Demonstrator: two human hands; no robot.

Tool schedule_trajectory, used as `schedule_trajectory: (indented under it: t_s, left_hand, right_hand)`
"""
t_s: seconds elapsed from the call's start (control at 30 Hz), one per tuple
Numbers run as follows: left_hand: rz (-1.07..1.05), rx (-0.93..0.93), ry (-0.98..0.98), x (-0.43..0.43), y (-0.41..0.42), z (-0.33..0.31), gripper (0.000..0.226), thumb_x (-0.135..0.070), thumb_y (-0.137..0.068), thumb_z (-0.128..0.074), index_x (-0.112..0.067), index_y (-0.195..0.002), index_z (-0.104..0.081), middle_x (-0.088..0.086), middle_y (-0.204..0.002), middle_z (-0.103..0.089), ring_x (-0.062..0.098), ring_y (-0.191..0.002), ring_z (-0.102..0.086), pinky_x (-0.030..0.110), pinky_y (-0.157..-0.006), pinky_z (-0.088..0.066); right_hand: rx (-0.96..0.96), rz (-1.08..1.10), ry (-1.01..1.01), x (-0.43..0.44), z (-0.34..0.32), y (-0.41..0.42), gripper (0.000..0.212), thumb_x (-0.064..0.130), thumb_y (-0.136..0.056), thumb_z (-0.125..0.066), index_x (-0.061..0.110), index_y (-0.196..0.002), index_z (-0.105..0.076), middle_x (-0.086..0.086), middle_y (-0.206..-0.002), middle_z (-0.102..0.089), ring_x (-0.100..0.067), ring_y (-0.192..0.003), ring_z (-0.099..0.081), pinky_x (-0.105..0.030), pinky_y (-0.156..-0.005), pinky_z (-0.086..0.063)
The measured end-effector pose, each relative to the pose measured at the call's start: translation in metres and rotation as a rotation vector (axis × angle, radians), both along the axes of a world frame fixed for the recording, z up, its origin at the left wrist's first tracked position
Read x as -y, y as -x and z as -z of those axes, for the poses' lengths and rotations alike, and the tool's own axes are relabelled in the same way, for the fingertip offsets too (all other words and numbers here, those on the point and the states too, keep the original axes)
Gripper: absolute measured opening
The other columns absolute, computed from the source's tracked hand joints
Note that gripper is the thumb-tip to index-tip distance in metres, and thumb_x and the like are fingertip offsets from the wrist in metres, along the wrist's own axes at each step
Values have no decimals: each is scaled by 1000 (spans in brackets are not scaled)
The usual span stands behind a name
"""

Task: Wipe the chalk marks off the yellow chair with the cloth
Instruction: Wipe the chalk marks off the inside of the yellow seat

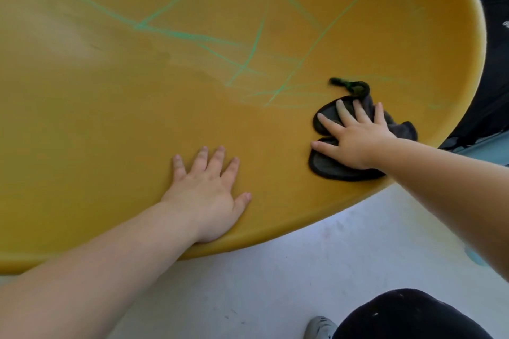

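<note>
Head view: hands flat, left (207,195) on chair (110,118), right (354,140) pressing cloth (330,168)

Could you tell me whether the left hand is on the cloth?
No, the right hand presses the cloth; the left hand lies flat on the yellow chair.

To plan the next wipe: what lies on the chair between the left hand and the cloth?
The head view shows only bare yellow chair between the left hand and the cloth; the chalk marks lie farther away.
</note>
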State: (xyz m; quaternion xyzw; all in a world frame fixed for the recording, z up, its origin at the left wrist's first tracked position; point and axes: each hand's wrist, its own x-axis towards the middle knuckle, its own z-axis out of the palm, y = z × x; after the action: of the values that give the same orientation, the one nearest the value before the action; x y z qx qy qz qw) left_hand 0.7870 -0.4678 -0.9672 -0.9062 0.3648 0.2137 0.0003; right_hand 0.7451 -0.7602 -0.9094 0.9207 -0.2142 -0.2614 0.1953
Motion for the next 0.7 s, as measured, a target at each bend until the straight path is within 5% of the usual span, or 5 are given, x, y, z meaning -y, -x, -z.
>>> schedule_trajectory:
  t_s: [0.17,0.33,0.5,0.7]
  left_hand:
    - [36,1,-18,-21,8,-2,77,-69,-93,-10,-31,-156,10,-4,-163,20,24,-150,15,63,-117,0]
    - [134,-46,-164,-43,23,-20,98,-80,-67,19,-33,-153,17,-3,-163,20,23,-151,12,59,-119,-8]
    - [152,38,-93,3,11,-49,84,-85,-78,-21,-32,-143,-28,1,-141,-34,26,-130,-35,48,-103,-38]
    - [123,-29,94,72,5,-31,110,-91,-62,-50,-31,-151,-23,4,-155,-21,30,-140,-24,56,-107,-34]
  right_hand:
    - [3,-165,-265,-69,27,11,84,81,-92,-9,38,-161,12,5,-171,18,-28,-157,18,-63,-123,10]
    - [-29,-411,-507,-111,26,59,67,68,-101,-8,44,-159,14,10,-169,21,-20,-155,24,-50,-126,13]
    - [-19,-227,-223,-40,2,70,62,66,-102,-8,49,-158,11,-1,-170,21,-27,-158,16,-48,-127,10]
    - [137,-98,356,64,-50,36,70,69,-98,-4,42,-162,-1,-10,-172,10,-38,-157,6,-61,-123,10]
